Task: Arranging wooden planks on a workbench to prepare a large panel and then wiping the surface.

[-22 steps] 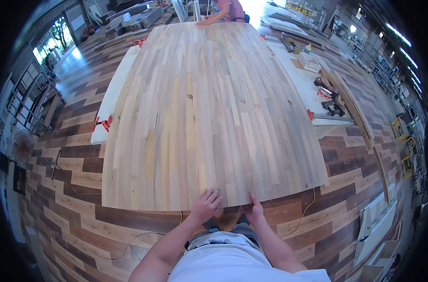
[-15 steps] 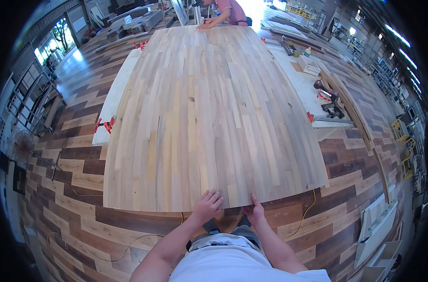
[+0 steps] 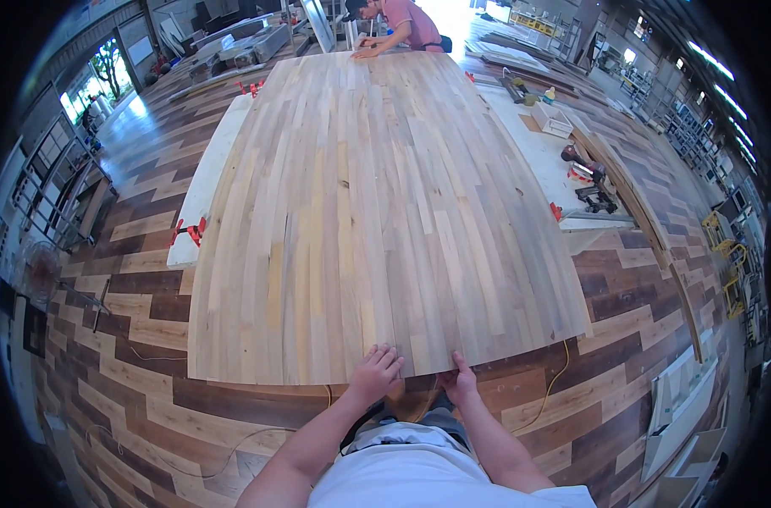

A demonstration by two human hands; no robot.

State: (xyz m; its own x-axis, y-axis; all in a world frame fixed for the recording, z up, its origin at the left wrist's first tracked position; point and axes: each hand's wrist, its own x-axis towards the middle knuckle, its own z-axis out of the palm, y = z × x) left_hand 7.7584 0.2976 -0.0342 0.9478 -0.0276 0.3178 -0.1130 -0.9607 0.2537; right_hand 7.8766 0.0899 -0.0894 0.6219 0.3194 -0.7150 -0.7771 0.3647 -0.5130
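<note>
A large panel of glued wood strips (image 3: 368, 212) stretches away from me, its near edge in front of my waist. My left hand (image 3: 377, 372) rests on top of this edge, fingers lying flat on the wood. A little to its right, my right hand (image 3: 461, 381) grips the same edge, thumb on top; its other fingers are mostly hidden under the panel. At the far end, another person (image 3: 409, 25) in a pink shirt leans over with hands at the panel's far edge.
White boards (image 3: 521, 131) show beneath the panel on both sides, with a red clamp (image 3: 188, 231) at the left. On the right lie a power drill (image 3: 582, 161), a white box (image 3: 553, 120) and long wood strips (image 3: 631, 199). A yellow cord (image 3: 557, 385) crosses the patterned floor.
The view has tilted up slightly, so the panel and its surroundings sit a little lower in the picture. My hands keep their places on the edge. More of the other person shows.
</note>
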